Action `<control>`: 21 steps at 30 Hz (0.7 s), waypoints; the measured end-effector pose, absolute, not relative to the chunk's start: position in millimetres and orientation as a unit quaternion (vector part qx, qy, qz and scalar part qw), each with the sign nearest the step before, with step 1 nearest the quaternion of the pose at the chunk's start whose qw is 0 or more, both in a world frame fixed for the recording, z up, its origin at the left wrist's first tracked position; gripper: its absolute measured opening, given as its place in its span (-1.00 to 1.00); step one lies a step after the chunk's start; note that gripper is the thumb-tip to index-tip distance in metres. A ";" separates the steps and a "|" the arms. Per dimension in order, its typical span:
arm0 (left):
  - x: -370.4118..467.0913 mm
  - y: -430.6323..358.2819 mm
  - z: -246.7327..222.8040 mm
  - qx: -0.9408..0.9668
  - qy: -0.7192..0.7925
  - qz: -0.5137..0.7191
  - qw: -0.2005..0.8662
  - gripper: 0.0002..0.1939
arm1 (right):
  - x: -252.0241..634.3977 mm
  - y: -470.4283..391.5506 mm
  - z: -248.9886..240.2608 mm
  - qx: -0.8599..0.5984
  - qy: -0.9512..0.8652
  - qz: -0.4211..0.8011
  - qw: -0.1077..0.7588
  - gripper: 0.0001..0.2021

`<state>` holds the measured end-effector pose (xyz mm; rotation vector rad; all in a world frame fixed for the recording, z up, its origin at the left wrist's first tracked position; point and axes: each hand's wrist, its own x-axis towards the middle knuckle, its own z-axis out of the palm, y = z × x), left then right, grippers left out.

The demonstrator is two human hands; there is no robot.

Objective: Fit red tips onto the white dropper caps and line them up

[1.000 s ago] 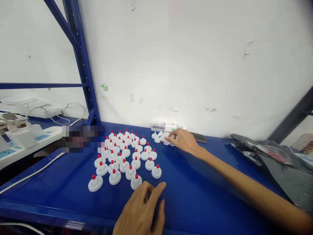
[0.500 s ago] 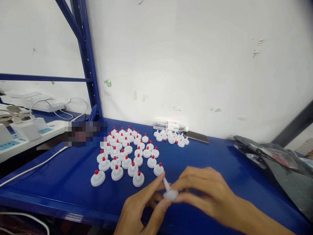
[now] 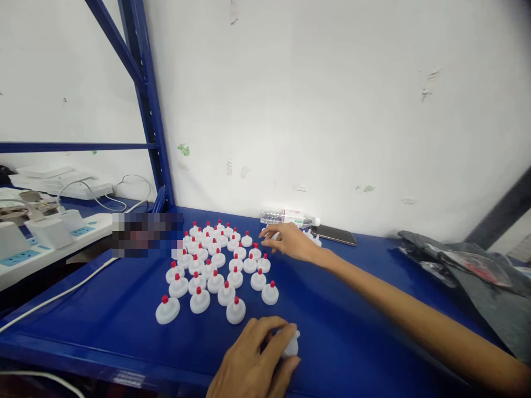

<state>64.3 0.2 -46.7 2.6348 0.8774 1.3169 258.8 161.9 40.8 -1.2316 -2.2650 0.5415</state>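
Observation:
My left hand (image 3: 258, 359) is near the table's front edge, its fingers closed round a white cap (image 3: 291, 345) with a pale nozzle. Farther back, my right hand (image 3: 286, 241) reaches over the small pile of white nozzle caps (image 3: 316, 241), fingers apart and curved; nothing shows between them. The hand hides much of that pile. To the left stand several white round caps with red tips (image 3: 215, 282), upright in loose rows on the blue table (image 3: 124, 309).
Behind the pile lie a clear plastic bottle (image 3: 290, 216) and a dark phone (image 3: 334, 235). Grey plastic bags (image 3: 464, 276) lie at the right. A white power strip (image 3: 95, 224) with plugs and a cable is at the left, beside a blue metal post (image 3: 151, 110).
My right hand has let go of the white cap and moved back to the pile. My left hand keeps the cap, now lower and tilted.

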 end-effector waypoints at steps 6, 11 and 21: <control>59.9 3.7 -47.2 0.855 0.304 0.419 0.032 -0.71 | 232.9 191.2 16.5 -0.453 -0.838 0.177 0.247 -0.94; 59.3 3.8 -48.9 0.857 0.323 0.400 0.043 -0.66 | 244.2 176.4 28.3 -0.457 -0.827 0.182 0.272 -0.89; 68.4 -2.5 -40.0 0.841 0.358 0.405 0.026 -0.59 | 290.4 25.4 64.7 -0.470 -0.790 0.230 0.318 -0.89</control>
